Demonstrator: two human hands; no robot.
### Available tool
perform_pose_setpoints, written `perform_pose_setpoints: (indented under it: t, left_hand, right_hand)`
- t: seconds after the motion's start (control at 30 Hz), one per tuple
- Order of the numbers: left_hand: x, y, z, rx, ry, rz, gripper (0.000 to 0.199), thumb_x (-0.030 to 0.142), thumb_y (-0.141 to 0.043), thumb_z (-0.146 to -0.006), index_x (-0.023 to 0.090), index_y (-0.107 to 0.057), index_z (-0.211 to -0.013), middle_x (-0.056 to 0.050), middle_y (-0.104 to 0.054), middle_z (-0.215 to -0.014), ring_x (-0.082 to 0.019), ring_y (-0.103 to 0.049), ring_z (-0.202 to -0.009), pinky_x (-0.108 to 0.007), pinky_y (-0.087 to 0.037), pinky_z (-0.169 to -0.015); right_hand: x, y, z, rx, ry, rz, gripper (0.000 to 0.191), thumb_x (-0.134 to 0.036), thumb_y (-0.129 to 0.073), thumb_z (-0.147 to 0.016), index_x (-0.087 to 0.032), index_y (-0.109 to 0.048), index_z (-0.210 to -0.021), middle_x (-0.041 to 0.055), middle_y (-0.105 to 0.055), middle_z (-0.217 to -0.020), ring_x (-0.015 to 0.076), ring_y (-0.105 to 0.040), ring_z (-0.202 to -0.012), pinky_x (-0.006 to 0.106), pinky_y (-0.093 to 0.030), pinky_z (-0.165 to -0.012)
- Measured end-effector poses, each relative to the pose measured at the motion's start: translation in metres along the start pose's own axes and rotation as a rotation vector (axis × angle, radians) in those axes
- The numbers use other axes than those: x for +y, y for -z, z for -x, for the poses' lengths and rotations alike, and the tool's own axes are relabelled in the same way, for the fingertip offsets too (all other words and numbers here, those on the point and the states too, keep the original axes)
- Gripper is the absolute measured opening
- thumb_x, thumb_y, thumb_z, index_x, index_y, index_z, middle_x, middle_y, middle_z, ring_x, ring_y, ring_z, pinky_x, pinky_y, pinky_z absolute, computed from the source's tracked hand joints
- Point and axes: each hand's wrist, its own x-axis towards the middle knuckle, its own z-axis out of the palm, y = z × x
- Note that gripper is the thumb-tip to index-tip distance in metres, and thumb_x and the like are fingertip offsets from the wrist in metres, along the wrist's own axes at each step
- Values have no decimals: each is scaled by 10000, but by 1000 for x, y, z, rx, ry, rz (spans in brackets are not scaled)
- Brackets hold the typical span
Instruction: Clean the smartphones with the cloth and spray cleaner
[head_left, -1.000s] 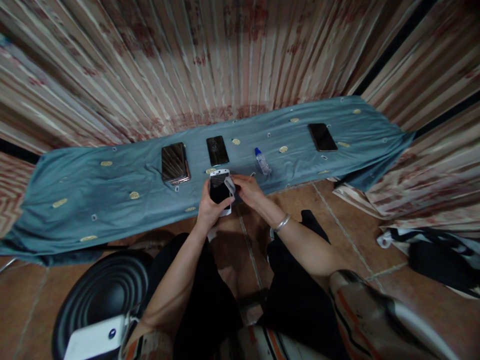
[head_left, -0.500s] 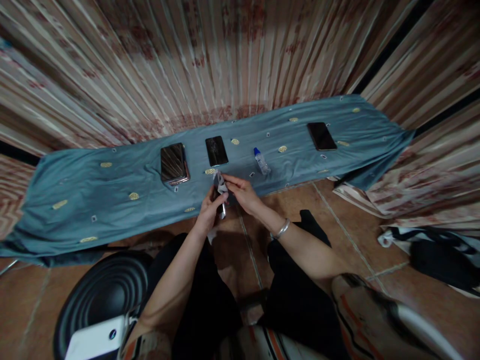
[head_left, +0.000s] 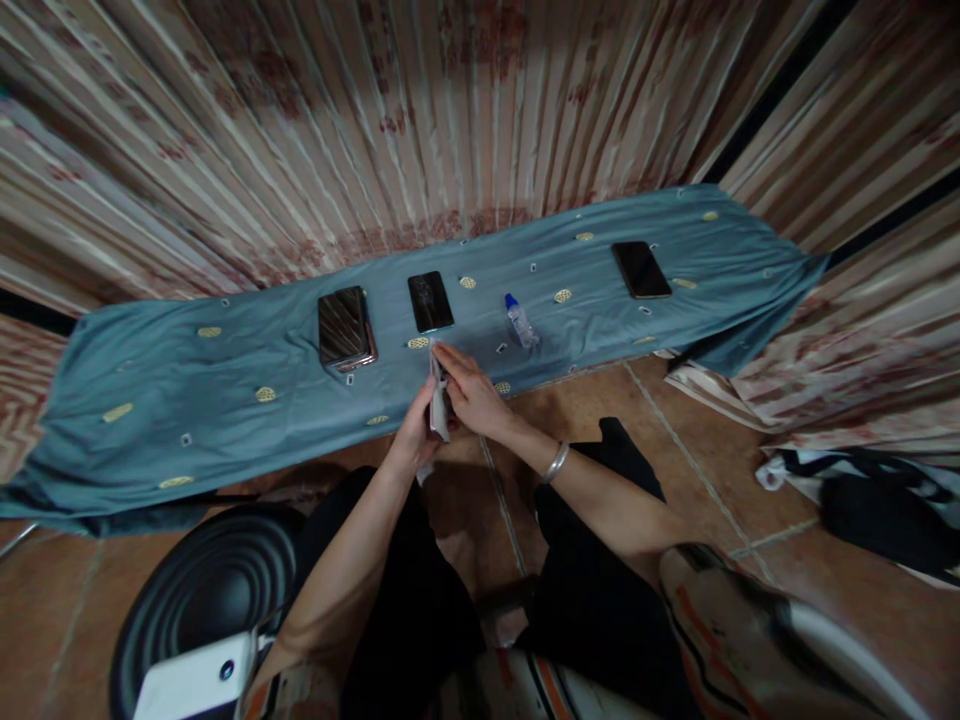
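You are in what looks like a home, facing pleated, red-patterned curtains (head_left: 465, 120) that hang in close folds along the far side, with dark poles (head_left: 780, 90) standing against them at right. Before you, a blue-green cloth (head_left: 255, 345) printed with small yellow motifs, much like bed linen, drapes a long, low surface in loose wrinkles. Brown floor tiles (head_left: 720, 440) with pale grout lines show below. A round, black, ribbed object (head_left: 217, 590), possibly a stool top, sits at your left; black-and-white fabric (head_left: 885, 510) lies heaped on the floor at your right.
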Motion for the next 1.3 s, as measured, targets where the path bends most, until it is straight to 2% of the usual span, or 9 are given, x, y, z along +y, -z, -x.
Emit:
perform_pose_setpoints:
  t: [0.13, 0.3, 0.4, 0.57, 0.77, 0.9, 1.1, 1.3]
  left_hand:
    - [2, 4, -1, 21, -21, 36, 320, 500, -592, -881, 207, -677, -979, -6, -714, -766, -174, -679, -712, -274, -525, -631]
    - [5, 1, 4, -36, 21, 71, 278, 465, -609, -874, 188, -630, -860, 25, -640, -631, -112, -567, -474, -217, -411, -416]
    - [6, -1, 7, -103, 54, 73, 319, 489, -611, -861, 170, -617, -847, 11, -643, -619, -116, -568, -431, -193, -360, -349]
    - [9, 0, 8, -135, 64, 124, 353, 509, -582, -872, 159, -626, -869, -5, -659, -636, -117, -584, -434, -173, -353, -334]
    - [15, 3, 10, -175, 23, 165, 404, 518, -480, -929, 145, -635, -947, -42, -680, -699, -124, -589, -455, -178, -345, -335]
    - [18, 2, 11, -181, 14, 191, 430, 539, -454, -941, 150, -631, -986, -50, -689, -748, -115, -578, -446, -175, -326, -328]
    - [13, 2, 10, -176, 56, 164, 473, 527, -347, -980, 144, -625, -964, -46, -659, -669, -132, -588, -460, -186, -361, -346]
    - [14, 0, 12, -190, 76, 169, 517, 542, -288, -988, 150, -624, -996, -44, -662, -652, -128, -580, -453, -180, -350, -342]
  right_hand:
    - [-5, -5, 5, -43, 93, 52, 591, -80, -384, -906, -183, -456, -1483, 103, -465, -1542, 193, -375, -1457, 444, -303, -1230]
    - [1, 1, 0, -42, 85, 85, 599, -75, -367, -899, -148, -443, -1489, 123, -456, -1543, 212, -355, -1463, 465, -302, -1227]
    - [4, 4, -4, -34, 45, 82, 607, -79, -362, -899, -143, -426, -1499, 121, -439, -1554, 212, -347, -1468, 461, -298, -1230]
    - [7, 1, -4, -34, 10, 72, 619, -80, -367, -888, -126, -417, -1503, 118, -432, -1559, 204, -340, -1473, 435, -289, -1241]
    - [16, -6, -2, -55, -57, 59, 596, -92, -375, -902, -143, -439, -1492, 121, -480, -1526, 233, -390, -1445, 485, -301, -1230]
    - [18, -8, -3, -68, -103, 70, 550, -121, -359, -928, -109, -467, -1467, 148, -498, -1507, 247, -415, -1431, 489, -310, -1223]
    - [13, -5, -4, -36, -36, 53, 545, -151, -356, -945, -130, -452, -1480, 124, -470, -1531, 209, -391, -1449, 432, -279, -1244]
    - [13, -2, -5, -40, -27, 50, 552, -120, -373, -932, -144, -463, -1476, 128, -468, -1534, 224, -382, -1452, 466, -282, -1239]
